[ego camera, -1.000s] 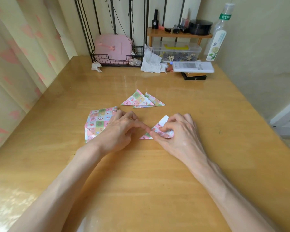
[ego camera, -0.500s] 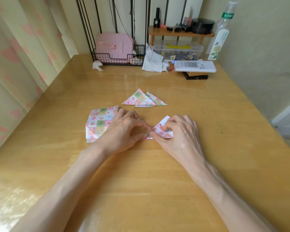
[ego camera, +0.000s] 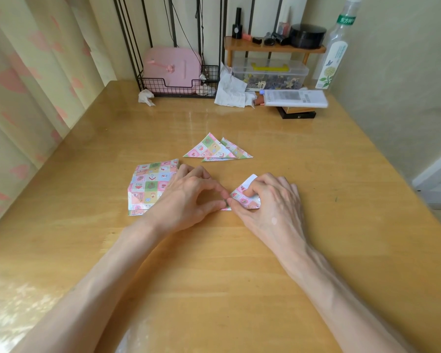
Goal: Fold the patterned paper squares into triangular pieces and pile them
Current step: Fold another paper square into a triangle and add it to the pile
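Working at the near-centre of the worktop [ego camera: 214, 276]: left hand [ego camera: 189, 197] pinching the left tip of the half-folded piece [ego camera: 241, 198] between curled thumb and forefinger; right hand [ego camera: 273, 202] curling over the same piece, fingertips pressing it flat, thumb meeting the left hand at that tip. Showing a white underside flap at the piece's far edge, so judging the fold as not yet closed. Judging the paper as very light, thin and soft enough for creasing under a nail, likely sliding on the glossy wood and taking stray creases if dragged. Best taking hold at corners, pinning the body flat while running a finger along the edge. Lying just left of the hands: stack of unfolded squares [ego camera: 148, 187], edges slightly fanned, its right edge overlapped in view by the left hand, contact not determinable. Lying beyond the hands and apart from them: pile of finished triangles [ego camera: 214, 150], overlapping loosely. Standing at the far right corner: clear bottle [ego camera: 335, 52] bearing a green neck band with Chinese characters, seeming to read 东方树叶, and a flower print lower down. Resting near it on a dark box [ego camera: 297, 113]: white carton [ego camera: 294, 98] carrying dense print, too small for reading.
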A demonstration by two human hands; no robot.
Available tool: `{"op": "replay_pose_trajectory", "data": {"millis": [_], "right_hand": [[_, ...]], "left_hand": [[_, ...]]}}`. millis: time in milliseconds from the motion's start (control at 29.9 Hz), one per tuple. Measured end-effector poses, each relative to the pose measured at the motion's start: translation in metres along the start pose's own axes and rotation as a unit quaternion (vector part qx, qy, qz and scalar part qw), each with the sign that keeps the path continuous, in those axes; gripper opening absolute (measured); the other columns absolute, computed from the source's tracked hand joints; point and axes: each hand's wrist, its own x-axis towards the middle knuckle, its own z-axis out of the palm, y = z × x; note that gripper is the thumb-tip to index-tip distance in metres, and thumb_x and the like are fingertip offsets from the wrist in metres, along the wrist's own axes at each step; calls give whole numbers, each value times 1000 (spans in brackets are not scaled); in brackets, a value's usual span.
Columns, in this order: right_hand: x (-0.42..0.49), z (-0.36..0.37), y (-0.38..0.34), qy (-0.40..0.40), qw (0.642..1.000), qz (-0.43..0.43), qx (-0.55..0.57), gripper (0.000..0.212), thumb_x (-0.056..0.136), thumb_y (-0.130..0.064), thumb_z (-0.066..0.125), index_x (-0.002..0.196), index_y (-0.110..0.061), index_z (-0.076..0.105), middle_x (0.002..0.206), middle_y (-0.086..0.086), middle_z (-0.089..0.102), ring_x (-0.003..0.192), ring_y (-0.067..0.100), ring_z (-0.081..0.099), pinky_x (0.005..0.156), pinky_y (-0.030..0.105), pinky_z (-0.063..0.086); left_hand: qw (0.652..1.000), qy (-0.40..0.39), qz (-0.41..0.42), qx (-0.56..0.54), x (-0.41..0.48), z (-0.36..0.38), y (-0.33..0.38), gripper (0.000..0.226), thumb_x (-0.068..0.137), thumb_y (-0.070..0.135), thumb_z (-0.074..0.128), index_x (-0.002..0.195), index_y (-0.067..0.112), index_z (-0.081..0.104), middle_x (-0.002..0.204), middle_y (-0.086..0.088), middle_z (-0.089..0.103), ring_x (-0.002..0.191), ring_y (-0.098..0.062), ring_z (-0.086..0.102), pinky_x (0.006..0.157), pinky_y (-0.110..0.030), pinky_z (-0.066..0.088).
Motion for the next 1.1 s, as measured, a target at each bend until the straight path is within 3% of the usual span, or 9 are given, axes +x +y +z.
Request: {"op": "replay_pose_trajectory", "data": {"millis": [201,368,602,903,1104], "right_hand": [[-2,-1,-1,10,1000,-5,4,38,80,-63,67,78,-25,68,88,-10,61,84,20,53,76,37,42],[-2,1,5,28,999,-30,28,26,87,-48,69,79,-23,67,85,-9,62,79,22,53,73,38,43],[-4,-7,16,11,997,-65,48,26,94,-52,56,102,-38,77,97,-16,68,85,15,57,78,38,41],[-4,-5,15,0,997,-72,14,36,98,-43,53,76,-28,77,98,-11,67,86,16,57,82,38,40],[-4,-4,13,6,997,-70,7,36,98,-42,54,74,-27,77,98,-10,67,87,15,57,84,36,40]], "left_hand": [[1000,7,3,6,1,2,-1,20,87,48,74,107,44,73,104,11,52,103,-15,38,98,-33,38],[1000,5,-4,-8,0,1,0,18,86,46,75,104,47,71,103,12,51,102,-11,34,97,-28,34],[1000,1,-11,-20,1,1,1,18,86,43,77,101,49,70,102,14,51,99,-9,32,93,-23,30],[999,-8,-17,-36,1,-1,-2,18,87,43,75,105,46,74,103,13,51,106,-10,35,101,-28,34],[1000,2,-6,-27,0,0,-2,18,87,46,74,105,45,75,103,12,52,105,-10,35,101,-29,35]]}}
